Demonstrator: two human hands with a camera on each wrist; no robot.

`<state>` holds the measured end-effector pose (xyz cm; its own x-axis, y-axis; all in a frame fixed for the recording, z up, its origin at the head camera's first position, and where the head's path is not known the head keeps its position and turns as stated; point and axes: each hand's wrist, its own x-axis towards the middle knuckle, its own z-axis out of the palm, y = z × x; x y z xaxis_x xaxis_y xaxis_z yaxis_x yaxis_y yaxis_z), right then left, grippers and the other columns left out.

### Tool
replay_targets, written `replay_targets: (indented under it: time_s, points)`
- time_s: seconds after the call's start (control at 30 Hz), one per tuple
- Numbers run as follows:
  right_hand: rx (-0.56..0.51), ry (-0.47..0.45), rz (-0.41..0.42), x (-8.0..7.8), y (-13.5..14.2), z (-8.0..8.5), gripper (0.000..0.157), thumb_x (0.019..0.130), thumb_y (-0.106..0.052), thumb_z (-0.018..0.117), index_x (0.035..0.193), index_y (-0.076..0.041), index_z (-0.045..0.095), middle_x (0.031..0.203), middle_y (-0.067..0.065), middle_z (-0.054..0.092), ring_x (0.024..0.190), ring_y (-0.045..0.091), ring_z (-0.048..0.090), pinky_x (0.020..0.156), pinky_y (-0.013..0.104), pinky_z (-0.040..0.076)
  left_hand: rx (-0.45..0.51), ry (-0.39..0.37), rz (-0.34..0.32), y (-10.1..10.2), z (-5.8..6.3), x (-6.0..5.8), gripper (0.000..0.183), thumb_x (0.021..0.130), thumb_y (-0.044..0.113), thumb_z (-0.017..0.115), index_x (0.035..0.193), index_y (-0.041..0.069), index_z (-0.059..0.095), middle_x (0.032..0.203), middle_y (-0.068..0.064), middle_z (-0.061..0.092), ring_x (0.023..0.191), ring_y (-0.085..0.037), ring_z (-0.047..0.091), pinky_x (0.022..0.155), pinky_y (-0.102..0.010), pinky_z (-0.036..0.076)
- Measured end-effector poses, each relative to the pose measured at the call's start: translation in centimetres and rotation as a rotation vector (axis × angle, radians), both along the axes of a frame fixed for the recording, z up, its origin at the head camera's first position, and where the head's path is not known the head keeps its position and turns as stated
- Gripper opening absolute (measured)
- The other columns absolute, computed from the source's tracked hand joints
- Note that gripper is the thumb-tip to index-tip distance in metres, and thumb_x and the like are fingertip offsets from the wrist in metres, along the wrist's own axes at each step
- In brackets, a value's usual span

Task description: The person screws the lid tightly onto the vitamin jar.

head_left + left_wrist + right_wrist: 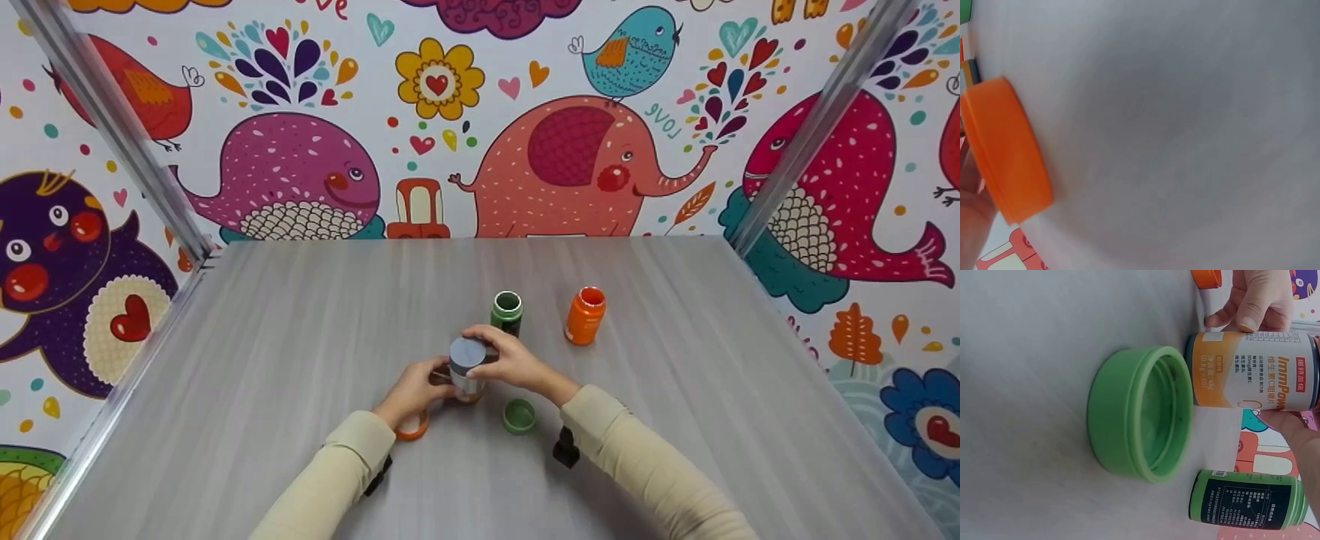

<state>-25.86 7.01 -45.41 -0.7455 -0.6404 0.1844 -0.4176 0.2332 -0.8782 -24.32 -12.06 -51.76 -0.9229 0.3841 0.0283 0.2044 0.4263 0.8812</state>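
Observation:
A white-and-orange labelled bottle [1247,371] with a grey-blue lid [468,352] stands upright between both hands near the middle of the table. My left hand [415,391] grips its body low down, thumb against the label in the right wrist view. The right hand [514,361] holds the bottle's upper part at the lid, fingers and thumb on opposite sides. Beside the left hand lies an orange cap [1010,152]. Just below the right hand sits a green cap [1140,413], its hollow side up. An uncapped green bottle [508,309] stands right behind the right hand.
An uncapped orange bottle [585,318] stands farther back to the right. The grey table [300,322] ends at a patterned wall [427,150], with metal posts [120,127] at its corners.

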Motion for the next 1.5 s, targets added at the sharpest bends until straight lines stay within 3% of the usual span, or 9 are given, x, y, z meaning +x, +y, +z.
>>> replay_targets:
  time_s: [0.17, 0.33, 0.67, 0.8, 1.13, 1.33, 1.5]
  points:
    - [0.005, -0.016, -0.011, 0.0, 0.1, 0.0, 0.054, 0.069, -0.005, 0.065, 0.116, 0.006, 0.04, 0.116, 0.015, 0.042, 0.1, 0.022, 0.042, 0.084, 0.037, 0.036, -0.028, -0.029, 0.022, 0.4, 0.2, 0.1, 0.055, 0.067, 0.03, 0.067, 0.114, 0.007, 0.048, 0.103, -0.008, 0.055, 0.09, -0.019, 0.054, 0.076, -0.031, 0.044]
    - [0.015, 0.035, -0.001, 0.1, 0.2, 0.2, 0.054, 0.07, -0.005, 0.065, 0.116, 0.007, 0.04, 0.115, 0.018, 0.042, 0.101, 0.026, 0.042, 0.082, 0.042, 0.037, -0.025, -0.052, 0.078, 1.2, 0.6, 0.3, 0.063, 0.064, 0.029, 0.07, 0.118, 0.009, 0.043, 0.104, -0.007, 0.053, 0.092, -0.019, 0.052, 0.076, -0.032, 0.043]
    - [-0.025, 0.082, 0.032, -0.1, 2.0, 1.0, 0.054, 0.071, 0.0, 0.062, 0.118, 0.009, 0.036, 0.118, 0.022, 0.04, 0.108, 0.032, 0.039, 0.09, 0.043, 0.031, -0.061, -0.019, 0.185, 1.8, 0.8, 0.4, 0.061, 0.061, 0.027, 0.072, 0.114, 0.011, 0.045, 0.103, -0.007, 0.053, 0.092, -0.021, 0.052, 0.076, -0.034, 0.042]
    - [-0.083, 0.048, 0.026, -0.1, 3.2, 1.6, 0.053, 0.072, 0.001, 0.061, 0.117, 0.009, 0.035, 0.119, 0.02, 0.04, 0.11, 0.031, 0.037, 0.092, 0.041, 0.029, -0.071, -0.008, 0.224, 1.5, 0.8, -0.2, 0.063, 0.059, 0.028, 0.074, 0.113, 0.012, 0.045, 0.101, -0.006, 0.054, 0.091, -0.02, 0.052, 0.077, -0.035, 0.042]
    - [-0.236, 0.088, -0.116, -1.0, 5.6, 1.6, 0.045, 0.072, 0.006, 0.059, 0.111, 0.015, 0.039, 0.105, 0.033, 0.043, 0.098, 0.039, 0.042, 0.084, 0.051, 0.032, -0.077, -0.025, 0.333, 0.4, 0.9, -1.4, 0.062, 0.064, 0.023, 0.071, 0.116, 0.006, 0.043, 0.106, -0.011, 0.053, 0.095, -0.022, 0.051, 0.079, -0.035, 0.041]
    - [-0.209, 0.109, -0.285, -1.8, 6.6, 0.7, 0.04, 0.07, 0.006, 0.061, 0.106, 0.009, 0.046, 0.094, 0.025, 0.05, 0.088, 0.033, 0.047, 0.078, 0.051, 0.036, -0.08, -0.039, 0.415, 0.0, 1.0, -2.0, 0.061, 0.066, 0.021, 0.07, 0.117, 0.006, 0.042, 0.108, -0.012, 0.052, 0.096, -0.022, 0.05, 0.081, -0.036, 0.04]
    - [-0.17, 0.11, -0.334, -2.6, 7.0, -0.7, 0.041, 0.069, 0.006, 0.061, 0.107, 0.008, 0.046, 0.1, 0.021, 0.05, 0.09, 0.034, 0.046, 0.077, 0.05, 0.037, -0.099, -0.025, 0.485, -0.5, 1.0, -2.6, 0.061, 0.065, 0.022, 0.07, 0.116, 0.004, 0.042, 0.107, -0.014, 0.052, 0.094, -0.022, 0.051, 0.079, -0.035, 0.04]
